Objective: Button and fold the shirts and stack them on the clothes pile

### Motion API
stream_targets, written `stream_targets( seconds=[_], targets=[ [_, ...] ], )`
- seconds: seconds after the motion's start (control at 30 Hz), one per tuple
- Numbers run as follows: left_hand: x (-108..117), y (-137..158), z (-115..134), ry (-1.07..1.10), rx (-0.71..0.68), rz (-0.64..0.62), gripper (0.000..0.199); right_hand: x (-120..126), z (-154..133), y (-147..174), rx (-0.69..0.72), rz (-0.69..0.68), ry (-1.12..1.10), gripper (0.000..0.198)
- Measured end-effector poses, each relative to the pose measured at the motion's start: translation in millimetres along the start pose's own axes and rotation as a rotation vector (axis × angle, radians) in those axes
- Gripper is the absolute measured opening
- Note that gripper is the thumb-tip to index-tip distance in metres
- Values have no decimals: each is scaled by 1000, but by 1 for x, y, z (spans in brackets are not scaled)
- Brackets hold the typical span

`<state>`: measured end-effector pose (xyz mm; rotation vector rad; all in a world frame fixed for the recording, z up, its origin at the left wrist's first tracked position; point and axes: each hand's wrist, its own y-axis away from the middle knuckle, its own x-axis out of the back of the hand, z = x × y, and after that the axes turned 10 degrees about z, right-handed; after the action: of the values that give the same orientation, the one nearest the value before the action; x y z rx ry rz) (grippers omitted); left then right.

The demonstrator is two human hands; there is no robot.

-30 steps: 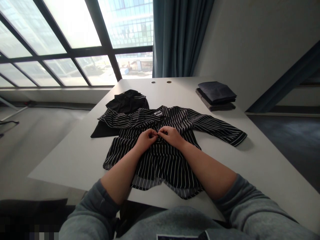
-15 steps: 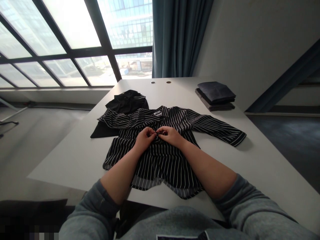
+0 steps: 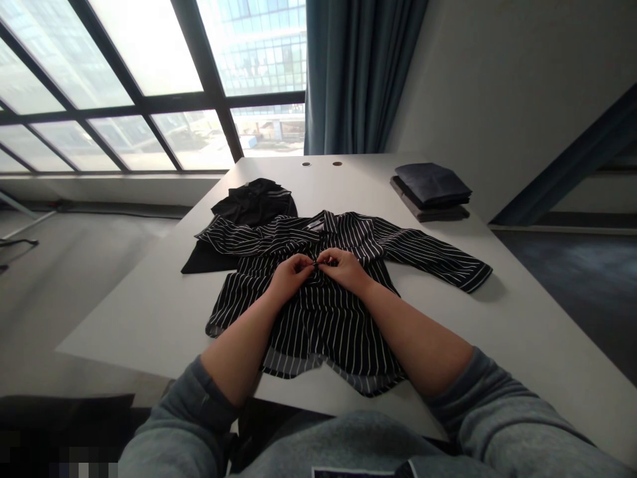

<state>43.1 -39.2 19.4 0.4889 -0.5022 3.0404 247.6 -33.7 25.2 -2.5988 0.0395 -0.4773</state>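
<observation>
A black shirt with white stripes (image 3: pixel 333 325) lies spread on the white table, its collar away from me. One sleeve stretches out to the right; the other lies bunched toward the left. Over the middle of its front, my left hand (image 3: pixel 290 275) pinches the shirt's front edge between thumb and fingers. My right hand (image 3: pixel 343 269) pinches the fabric right beside it, the fingertips of both hands almost touching. Whatever small part sits between the fingertips, perhaps a button, is too small to make out.
Dark crumpled clothing (image 3: pixel 256 202) lies at the back left, partly under the shirt's left sleeve. A stack of folded dark garments (image 3: pixel 432 186) stands at the back right of the white table (image 3: pixel 134 318). Beyond are a window and a blue curtain (image 3: pixel 358 79).
The fingertips of both hands have shifted slightly at the shirt's front, with the right hand's grip a little higher. The shirt stays in place.
</observation>
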Motion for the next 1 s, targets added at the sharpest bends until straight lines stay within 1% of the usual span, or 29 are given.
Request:
stream_targets(
  seconds=[0.1, 0.23, 0.37, 0.5, 0.63, 0.73, 0.9, 1.0],
  targets=[
    [0, 1, 3, -29, -1, -1, 11, 1, -3, 0, 28, -12, 7, 7],
    [1, 0, 3, -13, 16, -5, 8, 1, -4, 0, 4, -35, -32, 8],
    [0, -1, -2, 75, 42, -25, 11, 2, -6, -1, 14, -65, -68, 7],
    [-3, -2, -6, 178, 101, -35, 19, 3, -8, -1, 33, -91, -82, 7],
    [-5, -1, -5, 319, 183, -42, 31, 2, -9, -1, 47, -104, -113, 7],
    [-7, 0, -1, 372, 221, -33, 36, 2, -9, -1, 61, -110, -106, 7],
    [-10, 5, 4, 465, 310, -35, 38, 4, -12, -1, 132, -123, -64, 11],
    [-11, 6, 4, 478, 313, -25, 37, 5, -14, -1, 165, -119, -41, 14]
  ],
)
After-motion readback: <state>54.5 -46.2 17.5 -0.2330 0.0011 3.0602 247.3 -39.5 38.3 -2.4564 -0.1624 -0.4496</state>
